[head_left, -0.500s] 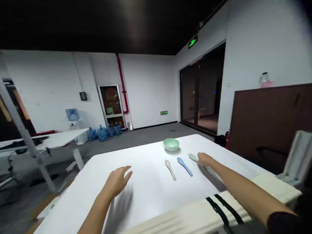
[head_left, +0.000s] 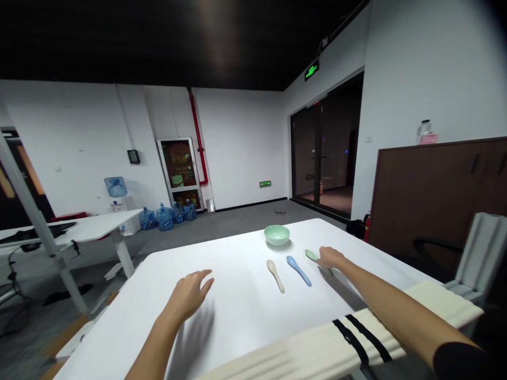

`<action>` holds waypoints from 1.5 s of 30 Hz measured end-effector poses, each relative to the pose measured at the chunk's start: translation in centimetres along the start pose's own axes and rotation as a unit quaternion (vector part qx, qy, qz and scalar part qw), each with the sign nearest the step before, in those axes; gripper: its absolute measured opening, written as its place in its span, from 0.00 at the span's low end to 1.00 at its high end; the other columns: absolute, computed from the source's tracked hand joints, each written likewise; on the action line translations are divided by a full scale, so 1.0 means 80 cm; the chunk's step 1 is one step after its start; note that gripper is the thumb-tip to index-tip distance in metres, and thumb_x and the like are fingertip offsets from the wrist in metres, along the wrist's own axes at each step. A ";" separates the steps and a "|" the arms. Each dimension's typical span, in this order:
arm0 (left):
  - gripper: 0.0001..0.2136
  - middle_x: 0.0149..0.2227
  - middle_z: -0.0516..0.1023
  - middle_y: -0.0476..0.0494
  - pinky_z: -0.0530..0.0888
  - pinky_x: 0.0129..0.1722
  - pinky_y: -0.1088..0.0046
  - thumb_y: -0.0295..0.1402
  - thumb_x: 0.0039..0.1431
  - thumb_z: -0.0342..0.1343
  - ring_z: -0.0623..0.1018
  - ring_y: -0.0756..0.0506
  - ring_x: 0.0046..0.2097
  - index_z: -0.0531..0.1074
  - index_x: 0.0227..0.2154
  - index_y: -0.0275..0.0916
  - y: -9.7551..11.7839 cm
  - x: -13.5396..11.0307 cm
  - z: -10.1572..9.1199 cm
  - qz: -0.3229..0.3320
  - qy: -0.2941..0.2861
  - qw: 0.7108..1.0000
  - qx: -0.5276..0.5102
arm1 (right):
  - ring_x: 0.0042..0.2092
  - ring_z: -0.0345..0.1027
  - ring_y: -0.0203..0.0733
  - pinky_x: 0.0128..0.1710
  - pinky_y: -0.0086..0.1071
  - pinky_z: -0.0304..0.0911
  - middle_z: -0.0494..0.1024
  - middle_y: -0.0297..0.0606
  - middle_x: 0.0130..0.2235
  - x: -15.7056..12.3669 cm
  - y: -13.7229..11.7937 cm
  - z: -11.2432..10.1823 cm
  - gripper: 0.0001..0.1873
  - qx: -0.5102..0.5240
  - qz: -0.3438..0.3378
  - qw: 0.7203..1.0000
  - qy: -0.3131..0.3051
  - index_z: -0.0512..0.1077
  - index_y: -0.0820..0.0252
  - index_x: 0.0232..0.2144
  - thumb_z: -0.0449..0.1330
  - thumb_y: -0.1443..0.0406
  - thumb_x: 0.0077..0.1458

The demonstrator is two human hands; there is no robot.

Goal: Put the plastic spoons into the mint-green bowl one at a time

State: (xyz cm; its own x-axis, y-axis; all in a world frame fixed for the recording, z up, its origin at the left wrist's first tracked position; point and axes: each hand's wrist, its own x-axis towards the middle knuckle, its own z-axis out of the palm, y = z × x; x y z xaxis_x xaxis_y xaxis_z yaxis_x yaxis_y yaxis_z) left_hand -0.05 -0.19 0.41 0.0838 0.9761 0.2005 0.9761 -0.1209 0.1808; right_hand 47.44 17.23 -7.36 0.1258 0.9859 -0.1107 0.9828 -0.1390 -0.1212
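Reference: the dial is centred on the blue spoon (head_left: 299,271), with 12 o'clock pointing away from the wearer. The blue spoon lies on the white table (head_left: 233,306), its bowl end toward 11 o'clock and its handle toward 5. The beige spoon (head_left: 275,275) lies near it at 9 o'clock, similarly aligned. The green bowl (head_left: 277,236) stands upright at 11 o'clock.

The green spoon (head_left: 311,255) is at 2 o'clock, its bowl end exposed and its handle partly covered by the right hand (head_left: 331,257). The right-hand fingers are at this handle; whether they are closed on it cannot be told.

The left hand (head_left: 190,293) is well apart from the right, between 8 and 9 o'clock, above the table. It is unloaded, with thumb and index finger spread. Two black straps (head_left: 354,344) cross the cream covering (head_left: 285,353) at the near edge, toward 5 o'clock. The brown cabinet (head_left: 423,195) stands beyond the table at 2 o'clock.
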 end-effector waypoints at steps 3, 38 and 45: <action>0.24 0.56 0.74 0.42 0.68 0.54 0.60 0.47 0.64 0.40 0.72 0.38 0.57 0.70 0.55 0.42 0.000 0.000 0.000 -0.002 0.003 1.000 0.000 | 0.44 0.73 0.53 0.36 0.36 0.62 0.77 0.55 0.46 -0.008 -0.010 -0.019 0.20 0.006 -0.003 1.000 0.028 0.75 0.66 0.42 0.58 0.56 0.53; 0.25 0.56 0.74 0.42 0.69 0.54 0.62 0.47 0.63 0.40 0.73 0.39 0.57 0.71 0.54 0.42 -0.002 -0.003 -0.004 -0.006 0.016 1.000 -0.008 | 0.67 0.48 0.53 0.61 0.43 0.49 0.55 0.50 0.67 -0.103 -0.085 -0.033 0.38 0.090 -0.204 0.972 0.072 0.57 0.57 0.65 0.49 0.45 0.58; 0.25 0.56 0.75 0.42 0.70 0.53 0.62 0.48 0.63 0.40 0.73 0.38 0.57 0.71 0.54 0.42 -0.001 -0.003 -0.004 -0.004 0.022 1.000 -0.005 | 0.66 0.50 0.54 0.60 0.43 0.52 0.57 0.50 0.66 -0.101 -0.084 -0.030 0.38 0.085 -0.207 0.971 0.078 0.58 0.57 0.65 0.49 0.45 0.58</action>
State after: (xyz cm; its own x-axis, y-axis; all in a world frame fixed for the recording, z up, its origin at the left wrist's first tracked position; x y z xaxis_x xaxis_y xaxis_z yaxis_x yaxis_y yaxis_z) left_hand -0.25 -0.45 0.65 0.0668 0.9684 0.2402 0.9748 -0.1147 0.1913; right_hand 40.16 10.41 -3.32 -0.2437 0.9608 0.1321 0.9185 0.2724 -0.2867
